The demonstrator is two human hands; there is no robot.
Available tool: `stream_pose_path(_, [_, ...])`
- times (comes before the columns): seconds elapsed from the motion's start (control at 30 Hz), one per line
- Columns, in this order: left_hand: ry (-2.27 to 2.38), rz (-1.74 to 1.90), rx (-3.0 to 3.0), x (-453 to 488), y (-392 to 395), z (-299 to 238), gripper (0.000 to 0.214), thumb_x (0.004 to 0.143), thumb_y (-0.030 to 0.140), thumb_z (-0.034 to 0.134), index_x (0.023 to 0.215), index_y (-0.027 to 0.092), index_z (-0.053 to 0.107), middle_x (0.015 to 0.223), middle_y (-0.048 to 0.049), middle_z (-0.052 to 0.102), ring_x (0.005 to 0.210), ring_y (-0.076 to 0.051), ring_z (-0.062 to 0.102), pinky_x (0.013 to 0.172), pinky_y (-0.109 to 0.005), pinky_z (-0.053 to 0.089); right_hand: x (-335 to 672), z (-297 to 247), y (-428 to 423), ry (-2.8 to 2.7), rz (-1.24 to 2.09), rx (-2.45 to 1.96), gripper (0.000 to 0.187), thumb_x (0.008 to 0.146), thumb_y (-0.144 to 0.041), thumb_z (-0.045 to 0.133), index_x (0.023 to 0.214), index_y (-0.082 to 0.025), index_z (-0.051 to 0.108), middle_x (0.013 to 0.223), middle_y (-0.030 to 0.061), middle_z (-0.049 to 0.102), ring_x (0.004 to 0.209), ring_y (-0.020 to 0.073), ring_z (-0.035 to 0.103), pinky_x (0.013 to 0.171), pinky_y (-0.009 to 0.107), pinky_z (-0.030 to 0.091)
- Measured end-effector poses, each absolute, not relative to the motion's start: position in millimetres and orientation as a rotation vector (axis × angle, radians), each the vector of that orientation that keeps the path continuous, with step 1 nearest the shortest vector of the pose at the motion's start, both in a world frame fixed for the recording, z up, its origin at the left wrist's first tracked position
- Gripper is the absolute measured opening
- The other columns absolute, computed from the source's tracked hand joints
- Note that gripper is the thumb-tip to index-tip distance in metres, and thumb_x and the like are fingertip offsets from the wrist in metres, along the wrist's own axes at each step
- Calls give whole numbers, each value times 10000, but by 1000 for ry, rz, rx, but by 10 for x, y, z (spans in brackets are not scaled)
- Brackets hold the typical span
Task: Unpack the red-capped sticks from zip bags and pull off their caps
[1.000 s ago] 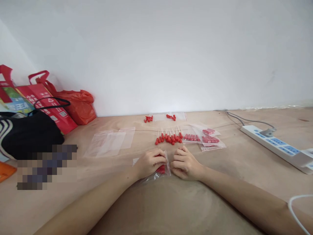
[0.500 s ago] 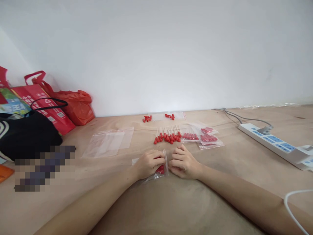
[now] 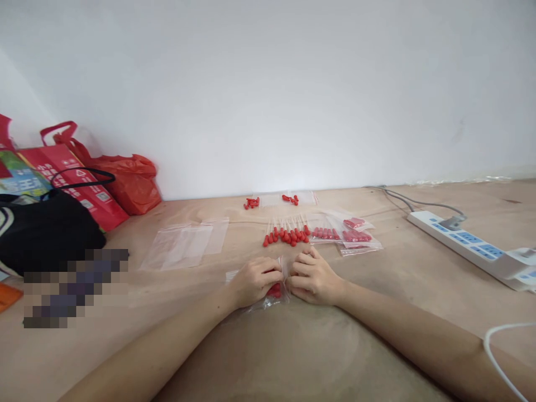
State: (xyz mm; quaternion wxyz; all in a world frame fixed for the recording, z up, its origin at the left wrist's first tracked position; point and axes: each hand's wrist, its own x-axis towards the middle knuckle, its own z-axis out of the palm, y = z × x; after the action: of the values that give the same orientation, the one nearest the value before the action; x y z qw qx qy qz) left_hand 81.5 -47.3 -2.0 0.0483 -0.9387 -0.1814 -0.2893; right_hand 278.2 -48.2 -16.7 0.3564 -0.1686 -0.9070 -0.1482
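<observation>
My left hand [image 3: 257, 282] is closed over a clear zip-lock bag [image 3: 274, 302], fingers curled on its top. Red ends [image 3: 274, 290] show through the plastic under its fingers, while the rest of the contents is hidden. My right hand [image 3: 314, 279] is curled shut at the bag's right edge, its fingertips pinching there, partly hidden. Just beyond both hands lies a row of pale sticks with red heads [image 3: 288, 234]. To its right are filled clear bags [image 3: 357, 237] holding more red-headed pieces.
Flat, see-through bags [image 3: 184, 245] lie on the table at left. Small red pieces [image 3: 252, 202] and another bag [image 3: 272, 199] rest near the wall. A white power strip [image 3: 464, 240] with a grey cable stands right. Shopping bags [image 3: 71, 173] and a black bag [image 3: 46, 234] crowd the left.
My right hand has shifted slightly left, closing the small gap to the bag's right edge. My left hand stays on the bag.
</observation>
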Motion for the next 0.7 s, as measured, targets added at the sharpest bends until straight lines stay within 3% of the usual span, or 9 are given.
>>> stream_pose_path(0.27, [-456,-790,-2808,805,-452,27,206,876,150,377,900,146,581,897,-46,650,788,-138,578,720,-255,455,2784,-144,-471,-2287,-439,-372,196,785,-122,446,640,-189,560,619,-6,523,663,127,349,693,310,252])
stream_pose_path(0.5, [-334,-773,-2719,786,-458,14,202,866,126,410,769,150,585,821,-24,658,748,-122,574,692,-238,446,2794,-154,-481,-2304,-448,-379,144,812,-176,479,712,-212,575,632,-23,549,676,118,384,717,319,246])
stream_pose_path(0.7, [-306,-585,-2677,782,-467,44,252,875,137,396,655,150,518,779,-8,624,725,-113,552,542,-209,382,2770,-158,-498,-2344,-547,-315,294,873,-145,355,634,-184,521,570,-27,498,639,105,365,718,309,244])
